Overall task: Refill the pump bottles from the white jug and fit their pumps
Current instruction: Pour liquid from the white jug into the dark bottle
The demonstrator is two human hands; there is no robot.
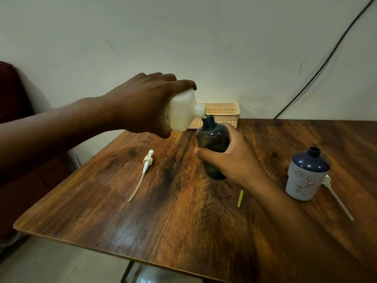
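While your left hand (pixel 142 103) grips the jug (pixel 180 111) tipped on its side, its spout sits just above the open neck of the dark bottle (pixel 212 144), which your right hand (pixel 230 160) wraps around and steadies on the table (pixel 163 211). Keep the spout right over the neck and tip slowly; the opening looks narrow, so I judge a fast pour would run down the outside. Hold the bottle upright, and ease the jug back before the level nears the neck, leaving room for the pump tube.

The jug is translucent white and seems to hold pale liquid; whether a stream is falling right now is too faint to tell. How full the dark bottle is cannot be read through its tinted wall. The second bottle (pixel 306 176), well to the right of your right hand, stands open, its contents hidden. One pump (pixel 145 166) lies below your left hand, another (pixel 334 193) just behind the second bottle. The basket (pixel 224 111) beyond the jug shows nothing inside from here
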